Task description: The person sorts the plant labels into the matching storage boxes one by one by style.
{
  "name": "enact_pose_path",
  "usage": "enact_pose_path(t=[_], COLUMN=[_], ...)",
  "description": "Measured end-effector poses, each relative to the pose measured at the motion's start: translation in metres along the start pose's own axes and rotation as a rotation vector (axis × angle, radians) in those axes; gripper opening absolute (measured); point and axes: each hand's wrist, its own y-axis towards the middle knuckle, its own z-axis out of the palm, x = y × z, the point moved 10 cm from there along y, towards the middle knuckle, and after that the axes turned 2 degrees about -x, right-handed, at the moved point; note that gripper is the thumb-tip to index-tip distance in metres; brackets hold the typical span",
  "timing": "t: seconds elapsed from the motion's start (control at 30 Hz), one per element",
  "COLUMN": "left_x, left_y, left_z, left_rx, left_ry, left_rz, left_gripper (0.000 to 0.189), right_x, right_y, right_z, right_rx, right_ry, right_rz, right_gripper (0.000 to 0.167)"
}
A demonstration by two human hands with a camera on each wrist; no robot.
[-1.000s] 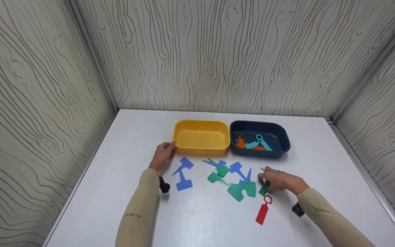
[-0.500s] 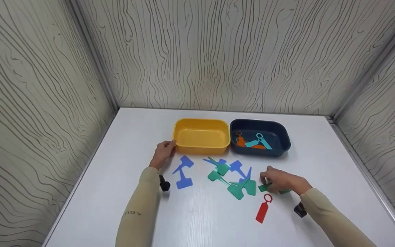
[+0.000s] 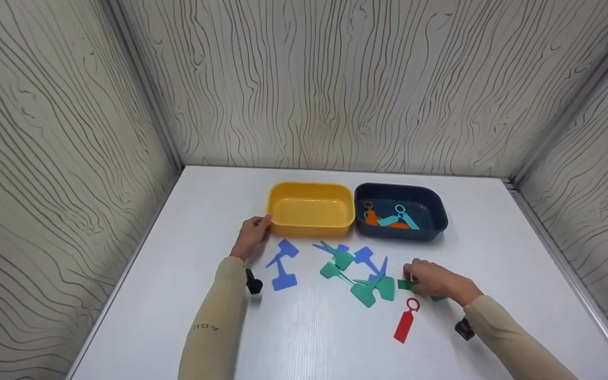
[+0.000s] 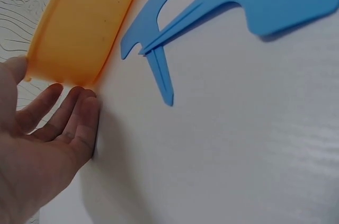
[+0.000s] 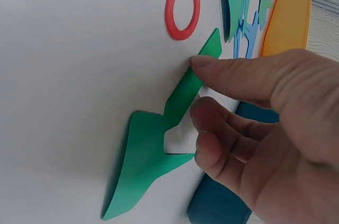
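Observation:
My left hand (image 3: 251, 235) holds the left front corner of the yellow bin (image 3: 312, 231), its thumb at the rim and its fingers bent against the end wall in the left wrist view. My right hand (image 3: 430, 277) pinches a dark green tag (image 5: 180, 99) between thumb and fingers, low over the table. Its far end is hidden by the hand. Just beneath lies a green T-shaped plant label (image 5: 132, 168), mostly covered by the hand in the head view. A red ring tag (image 3: 404, 326) lies nearer me.
Right of the yellow bin stands a dark blue bin (image 3: 430, 232) with orange tags (image 3: 370, 217) and light blue tags (image 3: 409, 220). Several green plant labels (image 3: 363, 294) overlap blue ones (image 3: 363, 255) before the bins. Two more blue plant labels (image 3: 284, 282) lie near my left forearm.
My right hand has shifted slightly right, and the dark green tag has turned from slanted to roughly level. The green plant label beneath has come partly into view. My left hand stays at the yellow bin.

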Motion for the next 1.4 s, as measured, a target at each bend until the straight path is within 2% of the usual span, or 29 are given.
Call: enact_pose_path(t=[0.3,0.53,0.83,1.07,1.27,1.4], left_x=[0.001,0.01,0.008,0.009,0.007,0.007], left_y=[0.001,0.006,0.004,0.002,0.003,0.003], left_z=[0.0,0.002,0.001,0.001,0.002,0.001], left_rx=[-0.003,-0.008,-0.007,-0.002,-0.009,-0.012], left_ry=[0.001,0.015,0.001,0.005,-0.017,-0.018], left_rz=[-0.011,-0.064,-0.052,-0.059,-0.046,-0.054], left_gripper=[0.05,0.054,0.054,0.057,0.051,0.05], right_x=[0.0,-0.002,0.003,0.007,0.012,0.013], right_y=[0.001,0.002,0.004,0.008,0.007,0.007], right_z=[-0.004,0.0,-0.008,-0.023,-0.039,-0.047], right_rx=[-0.041,-0.021,-0.029,-0.109,-0.197,-0.223], right_ry=[0.013,0.076,0.12,0.119,0.125,0.124], right_rz=[-0.027,-0.01,-0.053,-0.105,-0.173,-0.204], right_gripper=[0.018,0.023,0.013,0.011,0.009,0.008])
